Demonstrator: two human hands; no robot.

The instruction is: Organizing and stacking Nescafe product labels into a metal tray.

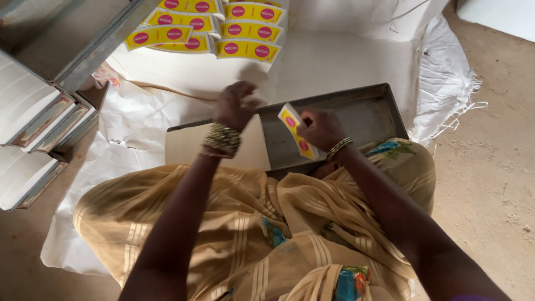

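My right hand [320, 127] grips a yellow label with pink circles [295, 128], a narrow strip held upright over a grey metal tray [368, 114]. My left hand [237, 106] is raised a little to the left, its fingers bunched on the top edge of a pale sheet of paper [245, 142] that lies across the tray's left half. Bangles ring both wrists. The tray rests on my lap, over yellow-beige striped cloth [239, 223].
Rows of white boxes with yellow labels [223, 28] lie on white sheeting ahead. Stacked metal trays filled with white material [33, 122] stand at the left. A white woven sack [446, 78] and bare dirt floor [496, 167] are at the right.
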